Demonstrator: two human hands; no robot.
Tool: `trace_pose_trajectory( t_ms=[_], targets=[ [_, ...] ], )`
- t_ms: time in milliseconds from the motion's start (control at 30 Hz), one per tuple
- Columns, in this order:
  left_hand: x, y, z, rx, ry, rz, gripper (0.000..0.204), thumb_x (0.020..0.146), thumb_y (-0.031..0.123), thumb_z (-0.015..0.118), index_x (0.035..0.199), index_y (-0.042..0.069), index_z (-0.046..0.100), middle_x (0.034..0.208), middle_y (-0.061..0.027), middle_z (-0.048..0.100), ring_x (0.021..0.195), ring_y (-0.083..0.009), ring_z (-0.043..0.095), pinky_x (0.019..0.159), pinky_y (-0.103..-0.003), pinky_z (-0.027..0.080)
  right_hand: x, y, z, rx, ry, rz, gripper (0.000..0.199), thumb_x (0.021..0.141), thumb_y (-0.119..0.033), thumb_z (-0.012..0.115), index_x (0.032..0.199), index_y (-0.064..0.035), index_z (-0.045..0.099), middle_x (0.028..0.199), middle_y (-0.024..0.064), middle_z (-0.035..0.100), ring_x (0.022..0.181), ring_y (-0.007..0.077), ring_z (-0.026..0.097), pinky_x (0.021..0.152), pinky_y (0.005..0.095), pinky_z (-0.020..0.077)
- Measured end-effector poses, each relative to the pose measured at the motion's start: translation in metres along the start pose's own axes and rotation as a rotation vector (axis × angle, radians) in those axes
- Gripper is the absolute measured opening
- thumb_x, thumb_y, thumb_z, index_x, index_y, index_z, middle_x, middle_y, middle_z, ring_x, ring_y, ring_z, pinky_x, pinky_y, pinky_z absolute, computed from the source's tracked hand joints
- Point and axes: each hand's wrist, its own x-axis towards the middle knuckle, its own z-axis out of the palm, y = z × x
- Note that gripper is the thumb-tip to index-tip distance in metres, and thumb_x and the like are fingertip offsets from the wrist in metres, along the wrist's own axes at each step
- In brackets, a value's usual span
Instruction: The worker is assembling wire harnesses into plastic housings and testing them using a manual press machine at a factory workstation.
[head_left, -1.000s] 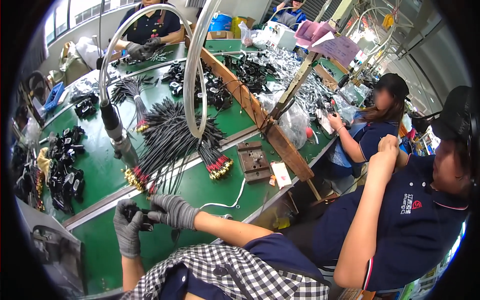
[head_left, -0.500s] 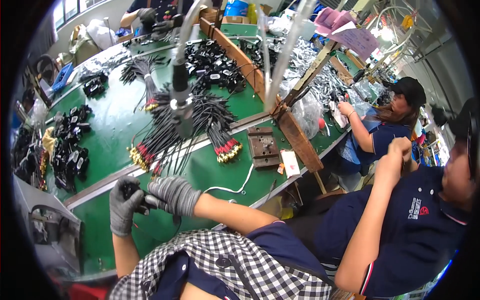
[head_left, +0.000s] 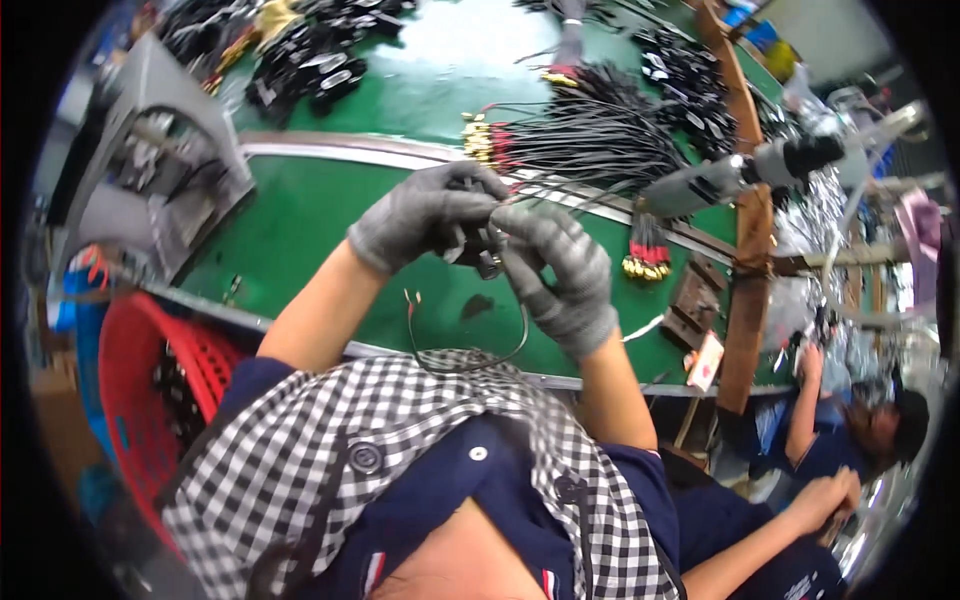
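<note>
Green tabletop (head_left: pixel 300 215) underlies fingers (head_left: pixel 545 237) holding cable (head_left: pixel 524 328) and fitting (head_left: pixel 487 265).

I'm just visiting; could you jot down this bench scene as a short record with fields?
Left hand: grey-gloved, holding a black part
Right hand: grey-gloved, fingers close against the same part; exact grip hidden
Below hands: a thin dark cable, looped
Surface: green bench
Beyond hands: dark wires with red and gold ends
Right side: hanging tool, brown block
Lower left: red basket
</note>
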Motion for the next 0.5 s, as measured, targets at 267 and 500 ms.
trace_pose_trajectory(
  t_ms=[267, 500],
  targets=[
    [-0.012, 0.004, 0.009, -0.11, -0.127, 0.038, 0.04, 0.081, 0.03, 0.06, 0.109, 0.002, 0.054, 0.08, -0.0056, 0.061, 0.054, -0.012, 0.057, 0.045, -0.021, 0.045, 0.007, 0.008, 0.0, -0.421, -0.053, -0.543, 0.028, 0.072, 0.002, 0.06, 0.099, -0.006, 0.065, 0.082, 0.0095, 0.064, 0.067, 0.0239, 0.062, 0.058, 0.0303, 0.05],
    [-0.024, 0.002, 0.011, -0.14, -0.06, 0.126, 0.041, 0.078, 0.028, 0.065, 0.109, 0.004, 0.056, 0.085, -0.0039, 0.06, 0.07, -0.012, 0.058, 0.061, -0.023, 0.048, -0.003, 0.008, 0.007, -0.232, 0.116, -0.472, 0.026, 0.077, -0.003, 0.059, 0.103, -0.0042, 0.064, 0.082, 0.0104, 0.064, 0.07, 0.0244, 0.063, 0.062, 0.0306, 0.0514]
  ],
)
